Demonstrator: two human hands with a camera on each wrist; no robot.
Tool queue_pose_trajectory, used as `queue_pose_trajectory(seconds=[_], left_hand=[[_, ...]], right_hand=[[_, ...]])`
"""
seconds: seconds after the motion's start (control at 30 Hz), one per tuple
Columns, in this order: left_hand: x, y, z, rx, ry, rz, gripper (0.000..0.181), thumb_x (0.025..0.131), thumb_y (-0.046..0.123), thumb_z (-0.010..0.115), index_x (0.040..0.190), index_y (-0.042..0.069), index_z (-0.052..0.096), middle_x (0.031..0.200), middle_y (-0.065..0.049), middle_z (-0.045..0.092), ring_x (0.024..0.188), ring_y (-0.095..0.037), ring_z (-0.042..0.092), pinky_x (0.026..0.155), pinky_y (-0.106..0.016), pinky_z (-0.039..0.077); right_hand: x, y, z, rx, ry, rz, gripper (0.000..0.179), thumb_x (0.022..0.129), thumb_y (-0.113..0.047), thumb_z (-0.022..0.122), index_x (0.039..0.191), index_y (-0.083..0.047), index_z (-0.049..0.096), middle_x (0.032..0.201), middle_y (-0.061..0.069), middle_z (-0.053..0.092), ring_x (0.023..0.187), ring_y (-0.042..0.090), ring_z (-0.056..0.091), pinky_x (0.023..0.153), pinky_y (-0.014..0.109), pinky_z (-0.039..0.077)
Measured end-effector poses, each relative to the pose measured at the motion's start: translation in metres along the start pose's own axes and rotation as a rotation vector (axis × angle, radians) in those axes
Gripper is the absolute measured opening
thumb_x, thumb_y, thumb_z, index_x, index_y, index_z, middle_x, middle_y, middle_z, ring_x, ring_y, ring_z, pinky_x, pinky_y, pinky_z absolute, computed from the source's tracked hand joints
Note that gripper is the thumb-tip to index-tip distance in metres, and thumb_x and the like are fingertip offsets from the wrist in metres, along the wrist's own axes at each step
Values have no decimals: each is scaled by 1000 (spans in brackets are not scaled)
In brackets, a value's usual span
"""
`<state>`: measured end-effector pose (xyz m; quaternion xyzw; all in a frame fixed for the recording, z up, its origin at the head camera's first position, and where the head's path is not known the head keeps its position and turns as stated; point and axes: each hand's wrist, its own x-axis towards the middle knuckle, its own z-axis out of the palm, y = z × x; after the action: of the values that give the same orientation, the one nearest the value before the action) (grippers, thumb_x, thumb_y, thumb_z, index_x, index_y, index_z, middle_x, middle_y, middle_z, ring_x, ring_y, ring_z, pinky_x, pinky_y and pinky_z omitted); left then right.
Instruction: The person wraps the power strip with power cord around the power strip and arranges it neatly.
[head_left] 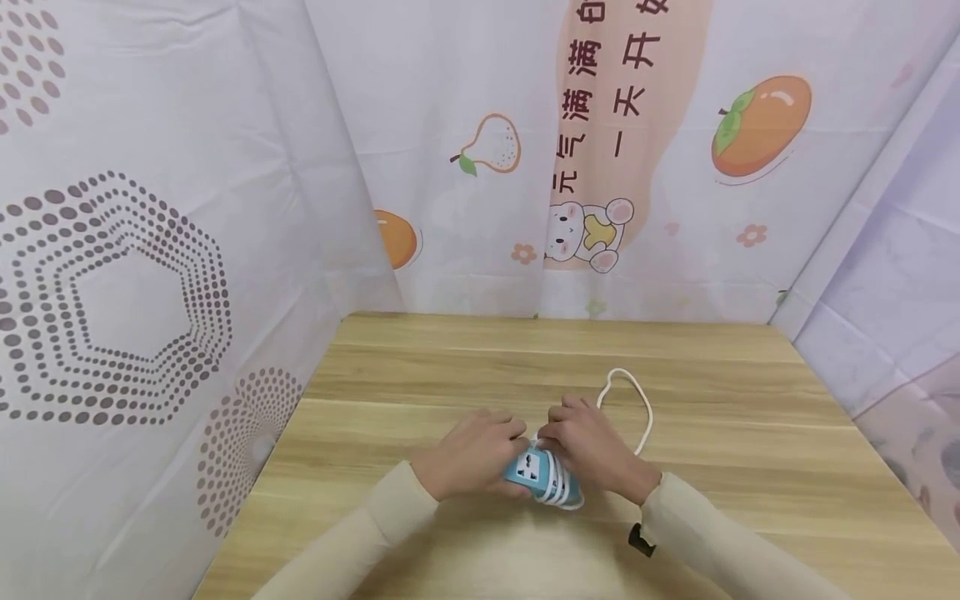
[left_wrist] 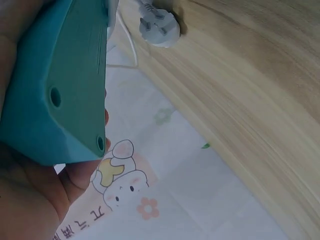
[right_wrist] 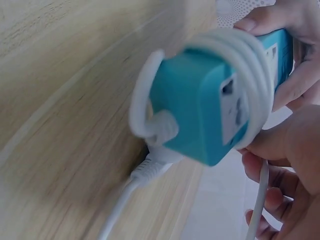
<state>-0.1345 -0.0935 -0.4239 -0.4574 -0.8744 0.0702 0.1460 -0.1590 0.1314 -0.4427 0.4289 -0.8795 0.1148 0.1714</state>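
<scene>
A blue power strip [head_left: 528, 468] with white socket faces is held over the table at centre. My left hand [head_left: 474, 454] grips one end, its fingers and thumb around the body; in the left wrist view the strip's blue underside [left_wrist: 75, 85] shows screw holes. Several turns of white cord [right_wrist: 252, 75] wrap the other half of the strip. My right hand [head_left: 588, 446] is close beside the wrapped turns, and in the right wrist view it pinches the running cord [right_wrist: 259, 200] between thumb and fingers. A white plug [left_wrist: 160, 29] lies on the table, prongs showing.
A loop of white cord [head_left: 647, 408] trails on the wooden table [head_left: 420, 358] beyond my right hand. Printed curtains [head_left: 450, 250] hang at the table's back and sides. A small black object [head_left: 641, 540] shows at my right sleeve.
</scene>
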Motion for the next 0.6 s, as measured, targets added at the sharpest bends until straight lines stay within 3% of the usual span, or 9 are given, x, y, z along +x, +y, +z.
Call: queue_pose_trajectory(seconds=[0.13,0.37,0.6], left_hand=[[1,2,2,46,18,-19,61,76,76,74,99,19,76,86,8,54,75,-10,46,57,-24,38],[1,1,2,34,17,-83,59,80,73,72,95,16,76,85,6,56,71,-10,44,53,-22,37],[-4,-6,14,24,13,-242,58,84,71,70,97,15,75,91,3,62,76,-13,55,57,-26,46]], right_hand=[[1,-1,-1,5,-10,19,5,89,-19,81,85,-15,80,74,-9,58,72,13,38,71,33,38],[4,-4,-6,59,-8,72,4,90,-14,77,89,-12,81,78,-6,63,74,12,41,73,33,40],[5,-9,-10,81,53,53,6,92,-11,76,94,-8,80,80,-5,64,75,12,41,76,34,40]])
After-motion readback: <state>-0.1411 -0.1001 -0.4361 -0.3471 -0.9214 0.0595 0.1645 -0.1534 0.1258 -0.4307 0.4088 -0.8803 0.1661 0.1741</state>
